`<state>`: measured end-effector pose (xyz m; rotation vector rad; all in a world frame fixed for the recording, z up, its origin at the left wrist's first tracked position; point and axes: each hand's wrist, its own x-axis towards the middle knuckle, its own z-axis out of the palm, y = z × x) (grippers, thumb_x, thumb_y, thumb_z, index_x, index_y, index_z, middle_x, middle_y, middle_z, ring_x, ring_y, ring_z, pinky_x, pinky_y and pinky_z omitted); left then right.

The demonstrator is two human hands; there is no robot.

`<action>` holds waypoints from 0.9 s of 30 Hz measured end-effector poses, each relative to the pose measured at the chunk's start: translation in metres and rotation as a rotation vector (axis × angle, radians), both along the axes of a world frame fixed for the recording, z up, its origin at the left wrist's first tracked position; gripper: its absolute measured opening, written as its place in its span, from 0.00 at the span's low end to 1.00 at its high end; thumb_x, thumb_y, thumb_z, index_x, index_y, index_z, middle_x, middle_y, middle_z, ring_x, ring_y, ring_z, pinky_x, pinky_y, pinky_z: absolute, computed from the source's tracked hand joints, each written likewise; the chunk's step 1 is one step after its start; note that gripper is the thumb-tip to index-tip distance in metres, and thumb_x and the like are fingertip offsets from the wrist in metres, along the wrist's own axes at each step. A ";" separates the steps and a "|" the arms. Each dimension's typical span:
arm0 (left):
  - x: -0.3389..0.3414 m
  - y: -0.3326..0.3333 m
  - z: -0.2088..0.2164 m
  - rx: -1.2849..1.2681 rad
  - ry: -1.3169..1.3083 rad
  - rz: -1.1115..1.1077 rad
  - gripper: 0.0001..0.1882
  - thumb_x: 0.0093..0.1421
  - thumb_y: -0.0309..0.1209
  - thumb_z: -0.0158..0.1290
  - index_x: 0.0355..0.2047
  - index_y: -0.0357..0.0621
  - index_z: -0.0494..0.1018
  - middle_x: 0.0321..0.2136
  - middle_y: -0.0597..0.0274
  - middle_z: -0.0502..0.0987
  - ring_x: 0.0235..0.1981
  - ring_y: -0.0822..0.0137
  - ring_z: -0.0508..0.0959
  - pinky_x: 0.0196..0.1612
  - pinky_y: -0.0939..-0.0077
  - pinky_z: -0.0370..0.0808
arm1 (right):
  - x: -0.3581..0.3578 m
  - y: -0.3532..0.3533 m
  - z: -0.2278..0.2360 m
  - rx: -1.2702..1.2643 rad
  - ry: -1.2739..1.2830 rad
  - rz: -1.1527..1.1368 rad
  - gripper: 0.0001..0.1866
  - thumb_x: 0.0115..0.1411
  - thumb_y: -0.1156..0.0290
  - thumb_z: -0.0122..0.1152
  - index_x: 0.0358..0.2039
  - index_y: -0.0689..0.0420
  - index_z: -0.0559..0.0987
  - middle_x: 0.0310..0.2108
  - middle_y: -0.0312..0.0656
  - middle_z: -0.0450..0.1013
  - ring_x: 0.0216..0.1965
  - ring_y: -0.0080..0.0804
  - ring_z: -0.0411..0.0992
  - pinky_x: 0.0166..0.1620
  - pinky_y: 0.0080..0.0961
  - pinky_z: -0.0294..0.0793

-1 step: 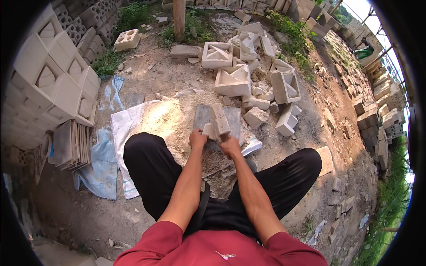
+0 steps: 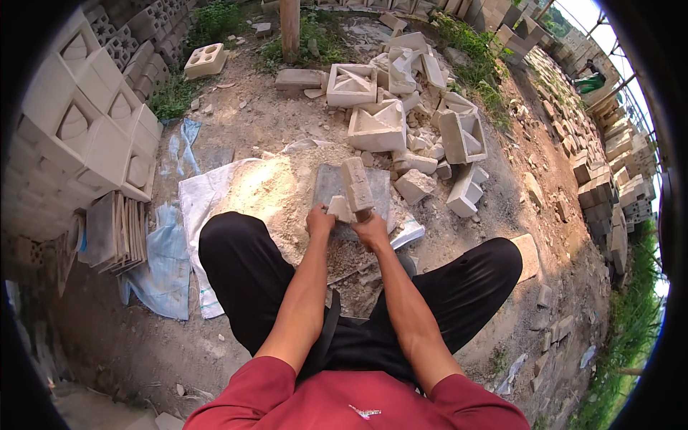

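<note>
My right hand point(image 2: 370, 233) is closed round the short brown handle of a hammer with a long, dust-covered, block-like head point(image 2: 356, 185). Beside it, the fingers of my left hand point(image 2: 319, 222) grip a pale chunk of broken block point(image 2: 341, 208). Both are over a flat grey slab point(image 2: 329, 182), whose near part is hidden by my hands and rubble. The hammer head is just right of the chunk; whether they touch I cannot tell. Left of the slab, a heap of pale crushed grit point(image 2: 265, 188) lies partly on a white woven sack point(image 2: 202, 195).
Broken decorative blocks point(image 2: 377, 129) are piled beyond the slab to the right. Stacked pale blocks point(image 2: 93, 136) form a wall at left, near leaning thin boards point(image 2: 115, 233) and a blue sheet point(image 2: 161, 276). A wooden post point(image 2: 289, 32) stands at the back.
The hammer head has shifted slightly away from me and up. My left hand and the chunk have moved only a little.
</note>
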<state>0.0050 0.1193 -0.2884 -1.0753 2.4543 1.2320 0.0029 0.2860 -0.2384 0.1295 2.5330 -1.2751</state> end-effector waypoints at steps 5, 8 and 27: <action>0.006 -0.010 -0.006 0.014 -0.010 0.011 0.24 0.43 0.38 0.67 0.43 0.54 0.77 0.44 0.58 0.79 0.48 0.55 0.77 0.49 0.57 0.73 | 0.018 -0.022 0.003 0.006 0.083 -0.061 0.25 0.41 0.61 0.66 0.37 0.66 0.78 0.34 0.58 0.78 0.39 0.51 0.77 0.42 0.38 0.75; -0.007 0.008 0.005 0.006 -0.015 -0.017 0.24 0.43 0.39 0.67 0.43 0.55 0.77 0.44 0.59 0.79 0.47 0.56 0.77 0.49 0.57 0.73 | 0.008 0.016 -0.027 0.223 -0.101 0.038 0.25 0.41 0.61 0.66 0.37 0.66 0.79 0.34 0.58 0.78 0.40 0.52 0.77 0.44 0.39 0.75; 0.000 -0.009 -0.011 0.027 -0.002 0.033 0.28 0.41 0.38 0.68 0.46 0.54 0.77 0.45 0.58 0.79 0.49 0.56 0.77 0.50 0.58 0.72 | 0.013 -0.016 0.006 0.048 0.023 -0.103 0.27 0.41 0.59 0.67 0.40 0.63 0.79 0.37 0.55 0.78 0.40 0.50 0.77 0.43 0.37 0.75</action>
